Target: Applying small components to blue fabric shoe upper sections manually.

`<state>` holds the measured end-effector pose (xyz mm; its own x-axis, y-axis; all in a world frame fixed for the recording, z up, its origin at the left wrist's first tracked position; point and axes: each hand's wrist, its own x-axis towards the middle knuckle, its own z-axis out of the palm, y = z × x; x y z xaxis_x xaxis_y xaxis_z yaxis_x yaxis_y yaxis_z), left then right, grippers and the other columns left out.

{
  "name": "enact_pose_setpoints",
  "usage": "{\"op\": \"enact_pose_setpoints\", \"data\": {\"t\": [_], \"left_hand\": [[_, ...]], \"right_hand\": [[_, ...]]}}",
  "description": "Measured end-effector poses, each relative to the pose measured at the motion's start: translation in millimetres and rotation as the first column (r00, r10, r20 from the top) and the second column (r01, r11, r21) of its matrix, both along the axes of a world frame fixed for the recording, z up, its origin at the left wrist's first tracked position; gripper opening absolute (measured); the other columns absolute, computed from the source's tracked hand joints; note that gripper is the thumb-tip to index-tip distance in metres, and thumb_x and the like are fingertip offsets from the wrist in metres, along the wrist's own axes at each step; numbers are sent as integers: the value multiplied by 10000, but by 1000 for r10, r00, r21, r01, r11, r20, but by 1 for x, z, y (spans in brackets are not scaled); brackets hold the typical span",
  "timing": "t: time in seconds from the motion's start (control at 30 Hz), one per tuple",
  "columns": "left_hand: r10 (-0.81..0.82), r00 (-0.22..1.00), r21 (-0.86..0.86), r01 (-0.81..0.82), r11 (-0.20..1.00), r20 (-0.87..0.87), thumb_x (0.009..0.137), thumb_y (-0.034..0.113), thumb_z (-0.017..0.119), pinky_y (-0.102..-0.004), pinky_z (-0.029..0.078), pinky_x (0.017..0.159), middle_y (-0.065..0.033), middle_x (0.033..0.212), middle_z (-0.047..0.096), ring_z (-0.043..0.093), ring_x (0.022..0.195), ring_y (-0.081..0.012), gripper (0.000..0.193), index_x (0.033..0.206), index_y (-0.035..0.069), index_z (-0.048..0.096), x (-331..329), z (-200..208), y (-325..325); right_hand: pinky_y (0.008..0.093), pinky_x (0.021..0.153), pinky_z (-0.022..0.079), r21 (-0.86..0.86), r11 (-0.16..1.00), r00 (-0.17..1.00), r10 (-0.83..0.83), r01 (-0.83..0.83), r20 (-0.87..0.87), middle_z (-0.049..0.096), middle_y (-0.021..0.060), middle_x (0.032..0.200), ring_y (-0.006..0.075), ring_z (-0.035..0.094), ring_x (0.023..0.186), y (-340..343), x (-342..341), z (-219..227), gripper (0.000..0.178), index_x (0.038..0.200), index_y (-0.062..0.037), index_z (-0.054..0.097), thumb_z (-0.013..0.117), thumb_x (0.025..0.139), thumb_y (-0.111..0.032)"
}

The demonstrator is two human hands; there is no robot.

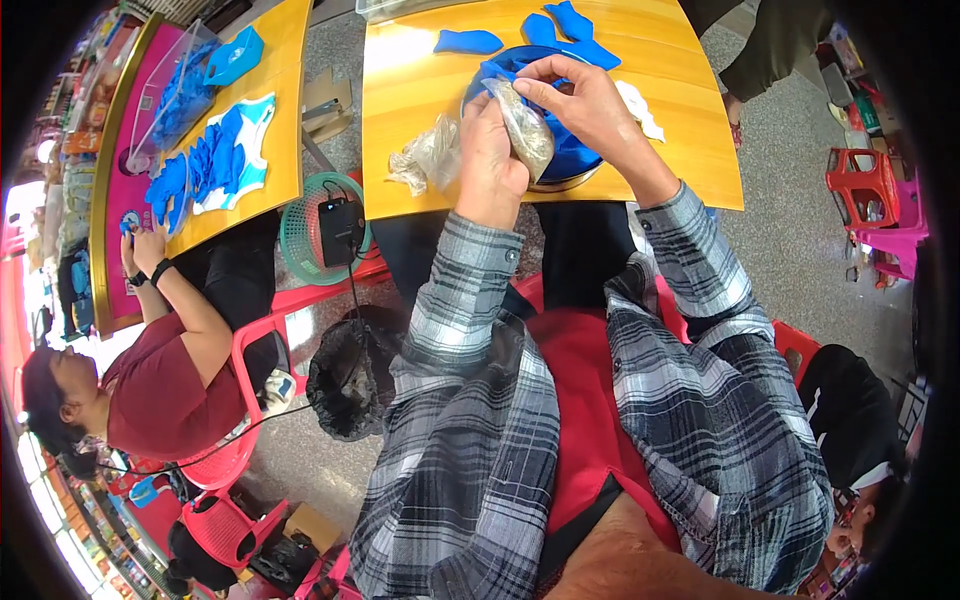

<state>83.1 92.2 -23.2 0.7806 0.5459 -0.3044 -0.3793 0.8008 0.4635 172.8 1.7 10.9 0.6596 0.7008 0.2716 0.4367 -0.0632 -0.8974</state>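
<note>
My left hand (492, 150) is wrapped round a small clear plastic bag (530, 138) filled with grey-green loose stuff. Above the bag's upper end, the thumb and forefinger of my right hand (590, 108) come together in a pinch; what sits between them is too small to tell. A bit of blue cloth (492, 71) shows beside the bag's top. Both hands are over a round dark-rimmed basin (566, 184) holding blue cloth pieces (572, 152).
Blue fish-shaped cloth pieces (470, 41) lie at the yellow table's (690, 110) far side. Crumpled clear plastic (430, 155) sits at left, white crumpled stuff (640, 110) at right. A co-worker (170, 385) handles blue pieces at the left table. A black-lined bin (345, 385) stands below.
</note>
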Motion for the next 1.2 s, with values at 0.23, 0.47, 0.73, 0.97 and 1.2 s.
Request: {"op": "enact_pose_setpoints", "data": {"t": [0.23, 0.47, 0.73, 0.97, 1.2], "left_hand": [[171, 979, 267, -136, 954, -112, 937, 148, 566, -305, 521, 623, -91, 927, 580, 597, 765, -154, 202, 1027, -15, 487, 1, 21, -15], [100, 981, 342, -39, 939, -163, 933, 148, 573, -282, 534, 691, -91, 926, 618, 621, 823, -152, 190, 1032, -9, 531, -2, 14, -11], [208, 960, 431, -111, 895, -186, 941, 171, 567, -263, 477, 678, -73, 892, 578, 545, 791, -117, 198, 953, -25, 538, 7, 10, -15], [245, 943, 465, -116, 877, -227, 948, 185, 588, -265, 478, 704, -80, 889, 554, 536, 796, -123, 222, 998, -3, 481, 7, 8, -17], [124, 974, 413, -36, 910, -189, 964, 239, 571, -269, 470, 698, -66, 887, 540, 525, 809, -120, 236, 971, 28, 466, 8, 16, -18]], "right_hand": [[251, 676, 489, 0, 1000, 989, -24, 25, -143, 660, 49, 820, 105, 596, 749, 2, -13, 6, 271, 935, -5, 659, 697, 846, -258], [234, 571, 472, 30, 999, 889, 29, -18, -457, 623, 30, 816, 81, 566, 650, -3, -12, 9, 300, 1008, -16, 612, 716, 827, -231], [212, 553, 454, 32, 996, 911, -61, 82, -409, 632, 17, 794, 70, 567, 657, -4, -12, -7, 246, 986, -11, 616, 680, 815, -175], [243, 602, 481, -22, 997, 976, -74, 71, -205, 646, 47, 795, 89, 588, 692, -4, -5, -12, 245, 948, -8, 625, 686, 800, -193], [286, 656, 506, -136, 987, 992, -99, 88, -78, 657, 64, 794, 144, 619, 712, -4, -7, -5, 307, 958, -21, 624, 719, 785, -257]]}}
